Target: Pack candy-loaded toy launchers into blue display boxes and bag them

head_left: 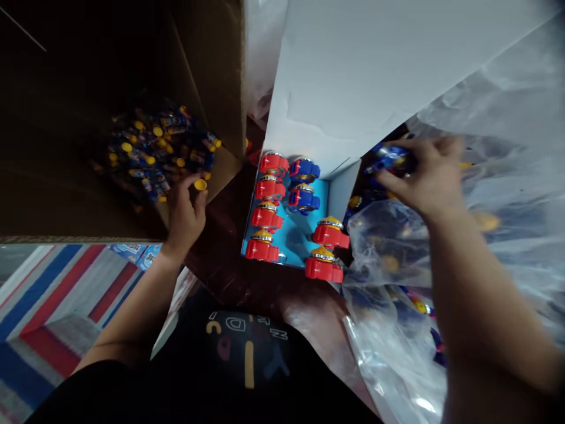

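Observation:
My left hand (186,212) pinches a small tube with a yellow cap (200,185) at the edge of a heap of similar tubes (154,153) in a brown cardboard box. On the right, my right hand (430,176) is closed round a blue toy (391,159) above an opened plastic bag. Between the hands is a white display box (344,76) with a light-blue inside. Several red toys (267,218) line its left side, two blue toys (303,197) sit beside them, and two more red toys (327,250) are at its front right corner.
The tall cardboard wall (216,70) rises between the tubes and the display box. Clear plastic bags (397,235) with more toys cover the right side. Striped red, blue and grey material (75,288) lies at the lower left.

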The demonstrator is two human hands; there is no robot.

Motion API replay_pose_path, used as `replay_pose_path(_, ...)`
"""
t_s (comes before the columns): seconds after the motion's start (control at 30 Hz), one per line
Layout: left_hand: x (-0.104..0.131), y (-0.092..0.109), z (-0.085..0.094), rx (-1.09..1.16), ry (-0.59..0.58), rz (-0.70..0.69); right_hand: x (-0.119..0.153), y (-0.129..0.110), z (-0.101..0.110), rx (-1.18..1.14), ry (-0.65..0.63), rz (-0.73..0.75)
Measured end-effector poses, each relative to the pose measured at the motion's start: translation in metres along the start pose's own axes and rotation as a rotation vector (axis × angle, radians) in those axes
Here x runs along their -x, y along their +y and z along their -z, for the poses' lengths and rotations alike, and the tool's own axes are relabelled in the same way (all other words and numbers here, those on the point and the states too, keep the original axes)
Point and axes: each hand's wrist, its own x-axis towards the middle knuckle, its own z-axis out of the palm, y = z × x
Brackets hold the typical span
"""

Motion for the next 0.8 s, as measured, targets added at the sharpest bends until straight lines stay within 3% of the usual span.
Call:
replay_pose_path(0.1, 0.004, 0.057, 0.02, 0.262, -0.129, -0.066, 0.032, -0.043, 0.056, -0.112, 0.163, 0.239)
replay_pose_path(0.23, 0.001, 0.119, 0.032, 0.492, -0.526, -0.235, 0.052, -0.117, 0.095, -0.174, 0.184, 0.618)
replay_pose_path(0.33, 0.0, 0.138, 0.033, 0.517, -0.629, -0.286, 0.053, -0.149, 0.102, -0.061, 0.185, 0.724)
replay_pose_path(0.53, 0.006, 0.143, 0.045, 0.47, -0.599, -0.512, 0.063, -0.163, 0.11, -0.193, 0.233, 0.794)
replay_pose_path(0.6, 0.008, 0.144, 0.047, 0.381, -0.491, -0.627, 0.067, -0.167, 0.111, -0.419, 0.136, 0.69)
replay_pose_path(0.63, 0.009, 0.143, 0.047, 0.32, -0.414, -0.703, 0.068, -0.169, 0.111, -0.575, 0.023, 0.609)
replay_pose_path(0.73, 0.006, 0.139, 0.044, 0.17, -0.264, -0.884, 0.066, -0.172, 0.113, -1.037, -0.506, 0.285)
replay_pose_path(0.77, 0.004, 0.137, 0.042, 0.165, -0.266, -0.891, 0.065, -0.17, 0.114, -1.123, -0.646, 0.177)
replay_pose_path(0.8, 0.002, 0.134, 0.041, 0.184, -0.287, -0.86, 0.063, -0.167, 0.116, -1.16, -0.7, 0.107)
